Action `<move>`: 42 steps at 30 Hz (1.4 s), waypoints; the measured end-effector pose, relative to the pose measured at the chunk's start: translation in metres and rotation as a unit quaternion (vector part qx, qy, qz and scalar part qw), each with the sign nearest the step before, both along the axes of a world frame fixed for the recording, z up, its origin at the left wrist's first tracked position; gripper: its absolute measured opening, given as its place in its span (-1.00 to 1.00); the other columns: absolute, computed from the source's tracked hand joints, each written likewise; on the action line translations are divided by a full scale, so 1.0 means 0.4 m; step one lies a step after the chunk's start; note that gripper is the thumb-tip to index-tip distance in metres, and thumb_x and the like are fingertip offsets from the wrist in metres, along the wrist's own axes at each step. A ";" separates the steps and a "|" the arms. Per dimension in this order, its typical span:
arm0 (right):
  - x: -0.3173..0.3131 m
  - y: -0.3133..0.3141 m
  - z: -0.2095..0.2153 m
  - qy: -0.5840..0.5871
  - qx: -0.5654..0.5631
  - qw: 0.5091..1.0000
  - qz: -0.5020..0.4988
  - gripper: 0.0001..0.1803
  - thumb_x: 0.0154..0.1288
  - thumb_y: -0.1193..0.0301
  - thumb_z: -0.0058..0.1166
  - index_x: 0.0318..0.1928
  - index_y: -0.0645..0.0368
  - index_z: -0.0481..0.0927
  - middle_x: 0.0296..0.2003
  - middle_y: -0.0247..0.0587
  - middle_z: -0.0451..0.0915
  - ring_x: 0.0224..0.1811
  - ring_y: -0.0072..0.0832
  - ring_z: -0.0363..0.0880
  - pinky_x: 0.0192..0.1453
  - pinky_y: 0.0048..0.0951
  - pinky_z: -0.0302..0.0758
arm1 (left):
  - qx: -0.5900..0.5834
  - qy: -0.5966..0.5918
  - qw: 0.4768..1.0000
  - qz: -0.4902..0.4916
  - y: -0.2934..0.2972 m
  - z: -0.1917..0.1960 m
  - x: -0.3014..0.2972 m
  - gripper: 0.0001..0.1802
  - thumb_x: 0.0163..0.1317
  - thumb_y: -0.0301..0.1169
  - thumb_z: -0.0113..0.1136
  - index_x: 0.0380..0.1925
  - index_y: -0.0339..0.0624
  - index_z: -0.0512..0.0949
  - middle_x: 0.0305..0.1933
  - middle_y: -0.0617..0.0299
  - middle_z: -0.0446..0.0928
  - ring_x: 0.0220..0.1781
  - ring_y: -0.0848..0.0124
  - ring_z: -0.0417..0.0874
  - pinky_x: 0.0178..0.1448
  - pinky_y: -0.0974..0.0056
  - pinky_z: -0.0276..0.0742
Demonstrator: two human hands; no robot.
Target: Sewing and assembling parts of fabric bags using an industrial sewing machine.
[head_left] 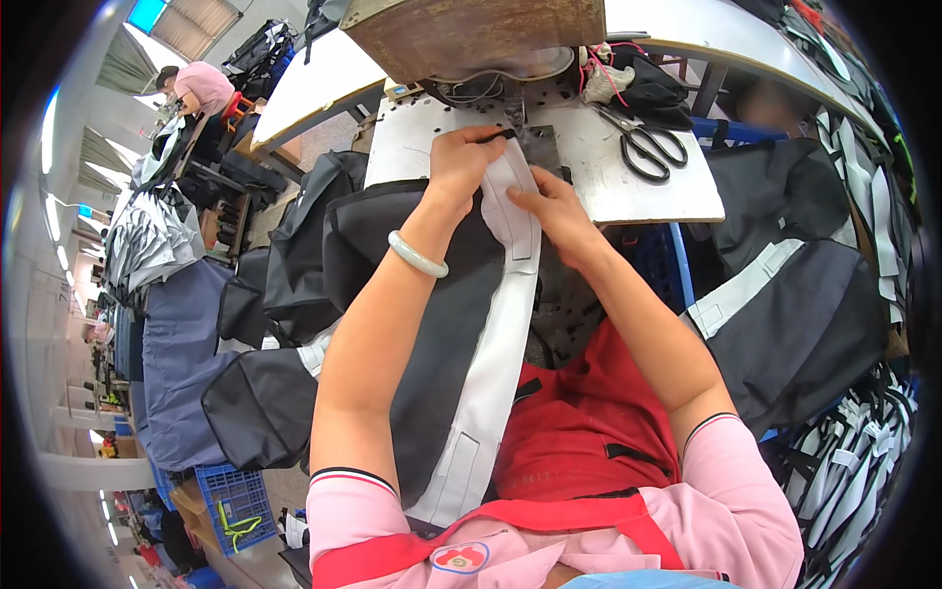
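Pinched tight, the left hand [459, 169] has its thumb and fingers closed on the top end of a white strip [498, 339], by a small black bit. The right hand [561, 214] has its thumb on the strip's right edge; how tightly it grips, I cannot tell. The strip is long, flat and smooth, with boxes drawn on it. It runs down along dark, soft cloth [417, 304]. Both hands are just below the sewing machine [481, 39]. Bare white table [643, 203] lies to the right, below the scissors [648, 152], and ends at a straight front edge.
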State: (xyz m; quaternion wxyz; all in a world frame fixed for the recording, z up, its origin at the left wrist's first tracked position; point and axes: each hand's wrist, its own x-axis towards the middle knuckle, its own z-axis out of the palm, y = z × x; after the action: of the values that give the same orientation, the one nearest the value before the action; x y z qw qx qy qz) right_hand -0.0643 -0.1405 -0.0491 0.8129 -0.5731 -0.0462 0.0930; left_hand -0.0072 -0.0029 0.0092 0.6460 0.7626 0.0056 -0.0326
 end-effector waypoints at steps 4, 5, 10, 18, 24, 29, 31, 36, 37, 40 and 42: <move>0.002 -0.003 0.003 0.008 0.009 1.000 0.008 -0.67 0.35 0.42 0.06 0.07 0.30 0.51 -0.13 -0.22 0.60 -0.09 -0.52 0.53 0.04 -0.47 0.43 | -0.033 0.003 0.999 -0.017 0.005 0.003 0.010 -0.69 0.18 -0.52 0.29 -0.08 -0.42 0.63 -0.19 0.10 0.64 -0.19 0.42 0.59 -0.07 0.36 0.51; -0.004 -0.002 0.005 0.007 0.009 1.000 0.009 -0.67 0.35 0.42 0.06 0.07 0.30 0.51 -0.13 -0.22 0.60 -0.09 -0.52 0.53 0.04 -0.47 0.43 | -0.035 0.010 0.999 -0.023 0.004 -0.001 0.009 -0.69 0.18 -0.52 0.29 -0.07 -0.42 0.63 -0.19 0.10 0.64 -0.18 0.42 0.59 -0.07 0.36 0.50; -0.021 -0.005 0.004 0.012 -0.020 1.000 0.000 -0.67 0.34 0.42 0.06 0.07 0.30 0.51 -0.12 -0.19 0.59 -0.09 -0.49 0.52 0.03 -0.47 0.42 | -0.053 0.029 0.998 -0.027 0.014 -0.014 0.009 -0.69 0.18 -0.54 0.30 -0.07 -0.43 0.62 -0.18 0.11 0.64 -0.18 0.40 0.60 -0.05 0.35 0.50; -0.006 -0.006 0.005 0.011 -0.027 1.000 -0.008 -0.66 0.35 0.41 0.06 0.09 0.27 0.49 -0.12 -0.21 0.59 -0.09 -0.51 0.54 0.02 -0.46 0.45 | -0.089 0.022 0.994 -0.056 0.012 -0.021 0.033 -0.69 0.17 -0.55 0.30 -0.07 -0.43 0.62 -0.18 0.14 0.64 -0.14 0.40 0.58 -0.01 0.35 0.47; -0.051 -0.010 -0.003 0.017 -0.042 0.999 -0.005 -0.61 0.39 0.36 0.06 0.17 0.24 0.45 -0.07 -0.22 0.59 -0.06 -0.50 0.54 0.05 -0.45 0.46 | -0.057 0.042 0.996 -0.059 0.005 -0.012 -0.018 -0.68 0.22 -0.50 0.27 -0.03 -0.42 0.60 -0.13 0.17 0.64 -0.07 0.43 0.57 0.10 0.39 0.40; -0.128 0.018 -0.033 -0.015 -0.018 1.000 -0.004 -0.55 0.45 0.24 0.03 0.22 0.21 0.41 0.01 -0.22 0.56 0.00 -0.51 0.53 0.13 -0.43 0.42 | -0.008 0.006 0.998 -0.064 0.065 -0.005 -0.093 -0.71 0.21 -0.49 0.29 -0.07 -0.38 0.63 -0.14 0.22 0.65 -0.12 0.49 0.58 0.05 0.42 0.44; -0.183 0.015 -0.066 -0.039 0.024 0.998 -0.037 -0.54 0.47 0.26 0.03 0.25 0.21 0.37 -0.03 -0.22 0.56 -0.03 -0.54 0.52 0.14 -0.49 0.41 | 0.022 -0.053 0.995 -0.081 0.148 0.006 -0.143 -0.71 0.20 -0.48 0.31 -0.08 -0.36 0.64 -0.16 0.28 0.66 -0.18 0.56 0.59 -0.02 0.43 0.48; -0.330 -0.052 -0.251 0.045 -0.114 0.988 0.097 -0.73 0.43 0.37 0.06 0.04 0.23 0.56 -0.20 -0.32 0.61 -0.15 -0.61 0.54 0.01 -0.53 0.48 | 0.098 -0.226 0.968 0.047 0.489 0.196 -0.284 -0.76 0.21 -0.50 0.29 -0.11 -0.25 0.68 -0.20 0.29 0.67 -0.20 0.57 0.63 -0.06 0.49 0.52; -0.348 -0.039 -0.271 0.068 -0.176 0.970 0.154 -0.77 0.41 0.39 0.06 -0.02 0.25 0.60 -0.24 -0.33 0.62 -0.18 -0.63 0.54 -0.02 -0.54 0.49 | 0.097 -0.234 0.964 0.086 0.578 0.257 -0.311 -0.75 0.19 -0.50 0.31 -0.10 -0.22 0.68 -0.18 0.27 0.67 -0.18 0.55 0.65 -0.03 0.48 0.53; -0.372 0.054 -0.233 0.048 -0.185 0.944 0.270 -0.78 0.39 0.40 0.07 -0.08 0.27 0.62 -0.27 -0.33 0.62 -0.19 -0.65 0.53 -0.02 -0.54 0.49 | 0.122 -0.310 0.906 0.262 0.765 0.470 -0.432 -0.68 0.18 -0.49 0.36 -0.04 -0.30 0.65 -0.08 0.20 0.67 -0.06 0.49 0.64 0.11 0.45 0.50; -0.350 0.119 -0.255 -0.027 -0.206 0.933 0.294 -0.66 0.42 0.31 0.07 0.10 0.21 0.55 -0.18 -0.29 0.62 -0.14 -0.62 0.53 -0.01 -0.54 0.47 | 0.100 -0.361 0.885 0.275 0.782 0.597 -0.497 -0.65 0.19 -0.52 0.34 0.00 -0.39 0.61 -0.02 0.10 0.65 0.05 0.41 0.61 0.24 0.41 0.43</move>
State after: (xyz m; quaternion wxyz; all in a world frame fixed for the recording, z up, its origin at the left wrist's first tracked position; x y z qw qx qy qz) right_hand -0.2044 -0.0930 -0.1509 0.6121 -0.6909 -0.2139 0.3198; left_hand -0.2062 0.3100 0.2480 0.5069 0.7498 -0.0149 0.4249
